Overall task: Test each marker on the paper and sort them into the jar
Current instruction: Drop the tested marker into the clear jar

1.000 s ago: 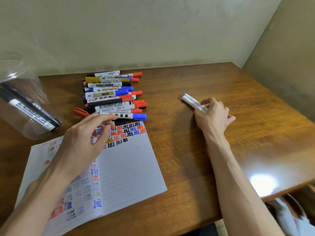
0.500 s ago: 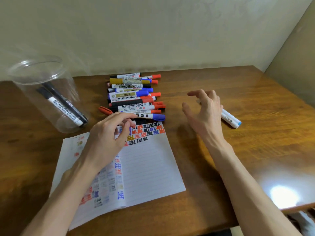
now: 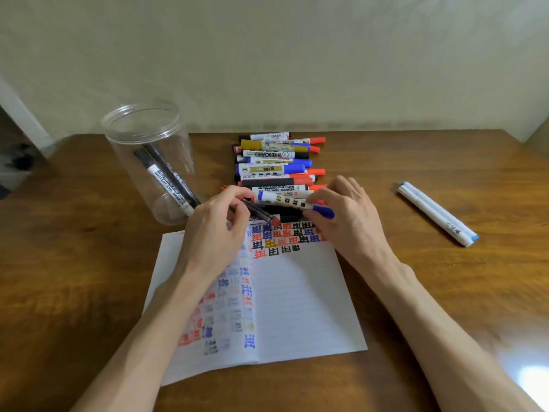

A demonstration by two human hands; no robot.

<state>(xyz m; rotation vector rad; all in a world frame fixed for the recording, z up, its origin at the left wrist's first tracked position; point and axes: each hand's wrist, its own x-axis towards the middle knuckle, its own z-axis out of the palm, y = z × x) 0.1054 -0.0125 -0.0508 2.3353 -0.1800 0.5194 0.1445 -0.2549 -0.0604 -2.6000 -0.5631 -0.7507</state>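
A pile of several markers point(image 3: 276, 162) lies on the wooden table behind an open notebook point(image 3: 300, 304) covered in test scribbles. My left hand point(image 3: 214, 230) pinches a black marker with a red cap point(image 3: 261, 214) at the notebook's top edge. My right hand point(image 3: 347, 218) pinches a white marker with a blue cap point(image 3: 292, 202) at the front of the pile. A clear plastic jar point(image 3: 148, 144) stands to the left, with two black whiteboard markers point(image 3: 169, 182) leaning inside.
Two white markers with light blue ends point(image 3: 436, 214) lie side by side on the table to the right. A plain wall runs close behind the table. The table's left edge shows at the far left.
My right hand left the white markers at the right and came to the pile, taking hold of the blue-capped marker. My left hand picked up the red-capped marker. The view swung left.
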